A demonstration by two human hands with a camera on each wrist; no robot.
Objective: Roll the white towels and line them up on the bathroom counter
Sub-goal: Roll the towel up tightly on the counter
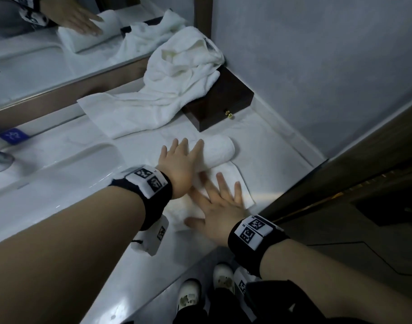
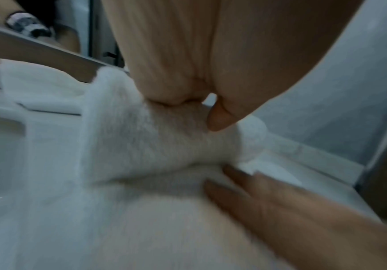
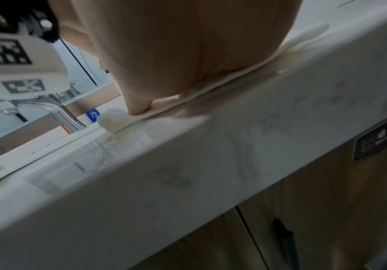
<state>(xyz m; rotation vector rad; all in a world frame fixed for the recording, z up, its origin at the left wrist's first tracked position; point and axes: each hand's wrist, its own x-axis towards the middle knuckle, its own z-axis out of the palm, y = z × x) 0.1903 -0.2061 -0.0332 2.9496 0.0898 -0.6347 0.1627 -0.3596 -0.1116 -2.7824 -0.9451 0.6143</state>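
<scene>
A small white towel [image 1: 220,152] lies on the white counter [image 1: 270,146], its far part wound into a roll and its near part still flat. My left hand [image 1: 179,160] lies flat across the roll with straight fingers. My right hand [image 1: 220,206] presses the flat part [image 1: 243,181] down with spread fingers. In the left wrist view the roll [image 2: 146,138] sits under my palm, with the right hand's fingers [image 2: 257,191] on the flat cloth. In the right wrist view my palm [image 3: 187,54] rests on the thin towel edge [image 3: 210,89]. A loose white towel [image 1: 167,90] is heaped behind.
A dark wooden box [image 1: 223,106] with a brass knob stands in the back corner under the loose towel. The sink basin [image 1: 59,174] and faucet [image 1: 1,160] are to the left. A mirror [image 1: 48,54] runs along the back. The grey wall [image 1: 317,66] closes the right side.
</scene>
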